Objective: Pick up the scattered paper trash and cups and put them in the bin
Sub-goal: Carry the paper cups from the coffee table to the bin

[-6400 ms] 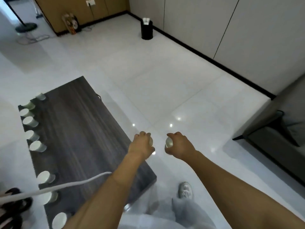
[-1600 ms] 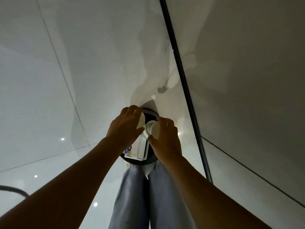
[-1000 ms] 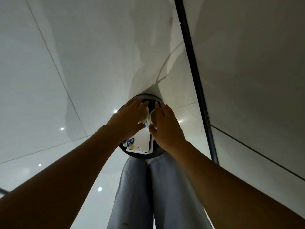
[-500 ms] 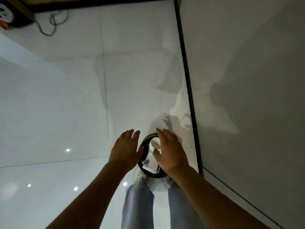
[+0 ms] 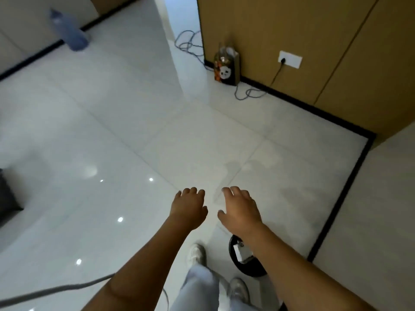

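A moment ago I held two cups over the bin (image 5: 238, 267); now my left hand (image 5: 189, 211) and right hand (image 5: 241, 212) are both empty, fingers loosely spread. So this pair is delivered, and white paper shows inside the bin, beside my shoe (image 5: 197, 254). I have turned away. The glossy white tile floor (image 5: 112, 135) reaches to a brown wall (image 5: 292, 30) with a socket (image 5: 289, 59) and a gift bag (image 5: 226, 69).

Both cups gone from the grips, left hand (image 5: 188, 210) and right hand (image 5: 240, 212) empty, lifted off the bin (image 5: 233, 257)
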`<control>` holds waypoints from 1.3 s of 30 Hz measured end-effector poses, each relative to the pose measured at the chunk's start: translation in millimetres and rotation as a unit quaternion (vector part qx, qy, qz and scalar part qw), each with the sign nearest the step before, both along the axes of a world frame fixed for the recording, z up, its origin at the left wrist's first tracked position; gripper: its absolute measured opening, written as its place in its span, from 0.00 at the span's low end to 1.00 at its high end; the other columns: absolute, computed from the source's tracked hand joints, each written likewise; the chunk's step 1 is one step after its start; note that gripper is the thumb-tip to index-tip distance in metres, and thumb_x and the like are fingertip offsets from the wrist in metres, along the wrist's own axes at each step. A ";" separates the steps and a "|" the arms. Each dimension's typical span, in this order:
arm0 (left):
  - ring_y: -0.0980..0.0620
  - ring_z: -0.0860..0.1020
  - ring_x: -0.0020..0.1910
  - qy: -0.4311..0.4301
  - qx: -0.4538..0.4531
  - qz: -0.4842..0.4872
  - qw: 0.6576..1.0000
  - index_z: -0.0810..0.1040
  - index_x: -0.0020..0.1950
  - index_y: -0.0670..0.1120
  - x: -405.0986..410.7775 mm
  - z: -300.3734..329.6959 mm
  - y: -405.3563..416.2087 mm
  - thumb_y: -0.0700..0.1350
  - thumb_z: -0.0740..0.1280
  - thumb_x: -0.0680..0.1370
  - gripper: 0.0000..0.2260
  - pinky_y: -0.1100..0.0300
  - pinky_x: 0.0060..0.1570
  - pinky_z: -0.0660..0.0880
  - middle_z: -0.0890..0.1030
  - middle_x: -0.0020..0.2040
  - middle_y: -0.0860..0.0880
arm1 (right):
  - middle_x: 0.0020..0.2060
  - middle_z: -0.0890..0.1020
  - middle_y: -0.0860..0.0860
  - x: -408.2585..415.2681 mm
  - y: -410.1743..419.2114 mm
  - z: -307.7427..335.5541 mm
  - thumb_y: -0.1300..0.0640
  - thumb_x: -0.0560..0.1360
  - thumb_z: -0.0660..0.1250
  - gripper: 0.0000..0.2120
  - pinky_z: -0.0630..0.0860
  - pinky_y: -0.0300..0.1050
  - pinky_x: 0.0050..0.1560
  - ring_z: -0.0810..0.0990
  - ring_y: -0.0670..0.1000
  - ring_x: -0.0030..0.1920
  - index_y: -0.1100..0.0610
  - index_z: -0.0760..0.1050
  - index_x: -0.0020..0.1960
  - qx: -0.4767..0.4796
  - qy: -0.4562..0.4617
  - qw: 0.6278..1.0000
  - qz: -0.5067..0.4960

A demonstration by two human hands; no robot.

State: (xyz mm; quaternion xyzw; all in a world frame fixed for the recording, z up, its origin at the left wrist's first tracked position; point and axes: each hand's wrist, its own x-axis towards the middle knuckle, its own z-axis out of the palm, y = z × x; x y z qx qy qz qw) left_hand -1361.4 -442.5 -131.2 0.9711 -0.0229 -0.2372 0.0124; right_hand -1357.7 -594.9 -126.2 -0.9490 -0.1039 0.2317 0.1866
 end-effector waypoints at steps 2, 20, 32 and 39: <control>0.45 0.69 0.65 -0.017 -0.008 0.062 0.998 0.66 0.69 0.45 -22.6 20.4 33.8 0.52 0.58 0.79 0.21 0.52 0.67 0.64 0.72 0.65 0.45 | 0.70 0.66 0.51 -4.3 37.6 18.3 0.49 0.76 0.63 0.28 0.67 0.50 0.66 0.65 0.56 0.68 0.52 0.59 0.73 -0.004 -0.007 0.998 0.064; 0.47 0.70 0.63 -0.114 -0.058 0.484 0.865 0.67 0.69 0.45 -251.5 92.0 365.8 0.52 0.60 0.79 0.20 0.55 0.57 0.72 0.72 0.64 0.46 | 0.71 0.65 0.52 -117.3 436.3 90.3 0.48 0.76 0.64 0.31 0.69 0.51 0.64 0.66 0.56 0.68 0.51 0.57 0.75 0.000 -0.050 0.898 0.437; 0.48 0.66 0.67 -0.123 -0.092 0.595 0.789 0.63 0.73 0.47 -324.8 89.6 564.0 0.52 0.60 0.79 0.24 0.55 0.59 0.71 0.69 0.68 0.47 | 0.71 0.64 0.51 -166.6 659.3 79.2 0.47 0.75 0.64 0.32 0.68 0.50 0.63 0.64 0.56 0.69 0.50 0.56 0.75 0.006 -0.028 0.855 0.517; 0.48 0.65 0.68 -0.107 -0.114 0.612 0.775 0.62 0.73 0.46 -266.4 67.3 670.2 0.51 0.60 0.79 0.24 0.54 0.61 0.71 0.69 0.68 0.46 | 0.70 0.64 0.52 -98.3 781.0 61.8 0.48 0.76 0.64 0.31 0.69 0.52 0.62 0.65 0.57 0.68 0.50 0.56 0.75 0.004 -0.029 0.843 0.538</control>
